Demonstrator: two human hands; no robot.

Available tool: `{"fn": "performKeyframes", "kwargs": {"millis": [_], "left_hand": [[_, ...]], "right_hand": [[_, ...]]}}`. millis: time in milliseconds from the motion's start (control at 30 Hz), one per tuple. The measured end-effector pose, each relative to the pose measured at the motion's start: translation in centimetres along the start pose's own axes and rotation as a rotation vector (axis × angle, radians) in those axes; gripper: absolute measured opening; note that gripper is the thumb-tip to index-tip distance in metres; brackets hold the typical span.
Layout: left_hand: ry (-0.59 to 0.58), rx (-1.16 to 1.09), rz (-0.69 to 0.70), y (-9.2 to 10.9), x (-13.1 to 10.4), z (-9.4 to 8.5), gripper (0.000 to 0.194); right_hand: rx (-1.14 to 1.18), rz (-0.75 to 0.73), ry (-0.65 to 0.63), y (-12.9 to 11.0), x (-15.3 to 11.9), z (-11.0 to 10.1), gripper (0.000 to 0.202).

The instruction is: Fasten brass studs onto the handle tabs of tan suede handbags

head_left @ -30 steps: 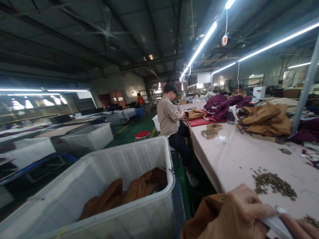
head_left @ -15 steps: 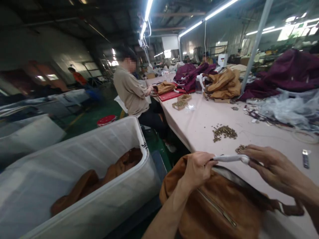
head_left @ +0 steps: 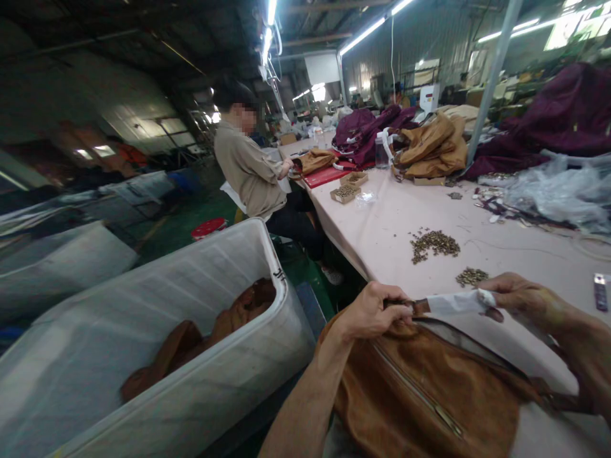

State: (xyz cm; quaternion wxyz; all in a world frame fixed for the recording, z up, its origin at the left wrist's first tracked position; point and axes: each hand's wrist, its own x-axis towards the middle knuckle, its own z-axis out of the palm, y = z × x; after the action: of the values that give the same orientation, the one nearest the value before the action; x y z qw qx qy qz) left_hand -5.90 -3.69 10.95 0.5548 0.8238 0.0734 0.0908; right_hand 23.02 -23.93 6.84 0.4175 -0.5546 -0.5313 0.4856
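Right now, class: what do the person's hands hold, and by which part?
Left hand pinches the brown bag at its top edge; right hand grips the far end of the white strip.

Bare table [head_left: 396, 248] ahead; rivet piles [head_left: 434, 243] lie beyond.

A garment or bag workshop on a factory floor.

A long pale pink worktable [head_left: 396, 235] runs far to near on the right, strewn with small brass-coloured metal fittings [head_left: 434, 243] and heaps of tan and maroon fabric goods [head_left: 432, 143]. Left stand large white plastic bins [head_left: 200, 356]; fluorescent tube lights [head_left: 272, 13] hang from what seems a dark metal roof.
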Motion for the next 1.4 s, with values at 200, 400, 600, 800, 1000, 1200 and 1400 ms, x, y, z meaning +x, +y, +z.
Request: {"fn": "performKeyframes", "kwargs": {"millis": [200, 400, 600, 800, 1000, 1200, 1400], "left_hand": [[-0.054, -0.309, -0.171, -2.6, 1.5, -0.1, 0.037], [0.051, -0.436, -0.305, -4.3, 2.6, 0.2, 0.038], [0.063, -0.433, -0.302, -4.5, 2.5, -0.7, 0.035], [-0.06, -0.366, -0.347, -3.9, 3.3, -1.9, 0.039], [-0.087, -0.278, -0.333, -4.6, 3.7, -1.7, 0.042], [-0.075, -0.252, -0.326, -5.2, 3.9, -1.3, 0.039], [-0.048, -0.256, -0.349, -5.4, 4.0, -0.7, 0.039]], "right_hand": [[0.045, 0.088, -0.045, 3.4, 1.3, -0.6, 0.055], [0.043, 0.141, -0.127, 4.4, 1.3, -0.8, 0.054], [0.049, 0.226, -0.174, 3.5, 1.4, -0.9, 0.054], [-0.091, 0.172, 0.178, 4.4, 1.1, -3.3, 0.048], [-0.505, 0.227, 0.896, 8.8, 0.1, -6.4, 0.035], [-0.598, 0.224, 0.877, 10.5, 1.7, -5.8, 0.029], [-0.597, 0.251, 0.82, 10.4, 1.1, -6.3, 0.03]]}}
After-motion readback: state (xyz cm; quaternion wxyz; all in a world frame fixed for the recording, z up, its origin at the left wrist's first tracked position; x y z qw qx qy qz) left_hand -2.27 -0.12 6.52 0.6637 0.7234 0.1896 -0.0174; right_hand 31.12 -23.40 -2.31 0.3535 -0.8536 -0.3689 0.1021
